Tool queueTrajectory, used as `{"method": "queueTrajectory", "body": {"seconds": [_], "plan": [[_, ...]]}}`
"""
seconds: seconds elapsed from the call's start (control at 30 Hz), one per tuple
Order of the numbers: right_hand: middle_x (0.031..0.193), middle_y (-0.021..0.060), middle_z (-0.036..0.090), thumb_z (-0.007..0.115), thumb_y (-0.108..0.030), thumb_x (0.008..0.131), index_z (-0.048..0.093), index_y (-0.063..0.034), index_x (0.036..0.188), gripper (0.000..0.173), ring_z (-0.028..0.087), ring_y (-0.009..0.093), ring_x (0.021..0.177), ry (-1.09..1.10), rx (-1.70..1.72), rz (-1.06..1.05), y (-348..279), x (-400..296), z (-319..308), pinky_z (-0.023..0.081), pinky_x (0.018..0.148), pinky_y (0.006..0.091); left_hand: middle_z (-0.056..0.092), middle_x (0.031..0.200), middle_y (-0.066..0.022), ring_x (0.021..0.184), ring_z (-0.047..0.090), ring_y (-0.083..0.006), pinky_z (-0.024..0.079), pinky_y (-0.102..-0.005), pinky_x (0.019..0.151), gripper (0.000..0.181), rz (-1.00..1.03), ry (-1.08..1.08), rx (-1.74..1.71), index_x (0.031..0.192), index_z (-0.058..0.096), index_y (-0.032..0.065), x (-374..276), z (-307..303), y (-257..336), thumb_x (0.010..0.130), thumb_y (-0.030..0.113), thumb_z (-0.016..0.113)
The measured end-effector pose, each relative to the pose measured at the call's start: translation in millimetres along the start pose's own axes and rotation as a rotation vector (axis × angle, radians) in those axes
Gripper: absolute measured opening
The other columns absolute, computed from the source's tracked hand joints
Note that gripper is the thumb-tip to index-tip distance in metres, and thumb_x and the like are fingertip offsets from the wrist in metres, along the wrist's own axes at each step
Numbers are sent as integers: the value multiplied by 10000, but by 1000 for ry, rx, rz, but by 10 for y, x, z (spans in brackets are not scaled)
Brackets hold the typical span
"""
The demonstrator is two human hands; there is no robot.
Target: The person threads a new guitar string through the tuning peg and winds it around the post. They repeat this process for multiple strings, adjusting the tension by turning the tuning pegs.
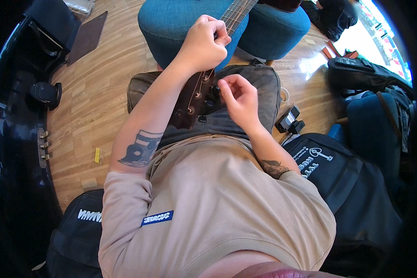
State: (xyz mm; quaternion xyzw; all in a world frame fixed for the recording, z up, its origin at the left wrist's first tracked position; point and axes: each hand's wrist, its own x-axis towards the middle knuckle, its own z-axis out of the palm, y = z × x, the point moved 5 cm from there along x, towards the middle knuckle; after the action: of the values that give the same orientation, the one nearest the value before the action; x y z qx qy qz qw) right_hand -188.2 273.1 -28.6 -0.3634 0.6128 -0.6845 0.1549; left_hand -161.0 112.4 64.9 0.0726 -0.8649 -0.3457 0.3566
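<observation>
A guitar lies with its dark headstock [185,111] over my lap and its fretted neck [239,14] running up and to the right. My left hand [208,47] is curled over the neck, thumb and forefinger pinched at a string; its fingers hide part of the strings. Several strings run to the metal posts on the headstock. Beside the headstock's right edge is my right hand [239,99], fingers bent and thumb close to the forefinger, right next to a dark tuning peg [214,91]. Whether it grips the peg cannot be made out.
The neck passes over a blue upholstered stool [170,27]; a second blue stool [281,31] is beyond. Black instrument bags [354,184] lie at right and lower left. A tape roll [284,95] and a small black device [287,119] are on the wooden floor. Another person [333,17] is at upper right.
</observation>
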Motion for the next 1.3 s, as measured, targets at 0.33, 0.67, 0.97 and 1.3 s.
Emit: {"method": "queueTrajectory", "body": {"seconds": [0.33,0.67,0.97,1.3], "plan": [[650,-23,529,637,-176,1051,638,2,887,242,437,93,499,-306,816,814,59,-144,79,344,494,252,638,1077,-148,1026,639,-321,502,-398,946,136,5,5,-16,843,637,14,-3,-6,59,896,72,748],[665,-29,627,664,-127,1018,699,-29,865,185,555,114,551,-162,-202,-200,-229,31,-51,414,517,266,632,1073,-152,1026,639,-321,501,-399,944,135,7,1,15,845,636,13,-5,-7,22,896,68,750],[653,-49,603,756,-181,988,658,-31,803,257,520,103,530,-89,-304,-324,-287,-5,-3,396,514,263,635,1080,-150,1029,642,-322,504,-393,944,140,-2,-6,20,848,638,14,-18,-21,-6,897,73,755],[724,-19,597,690,-113,1014,664,1,974,124,551,75,614,-96,21,50,17,-30,31,418,549,244,634,1089,-149,1016,639,-320,505,-399,934,142,16,-1,3,845,640,14,-9,0,20,895,80,756]]}}
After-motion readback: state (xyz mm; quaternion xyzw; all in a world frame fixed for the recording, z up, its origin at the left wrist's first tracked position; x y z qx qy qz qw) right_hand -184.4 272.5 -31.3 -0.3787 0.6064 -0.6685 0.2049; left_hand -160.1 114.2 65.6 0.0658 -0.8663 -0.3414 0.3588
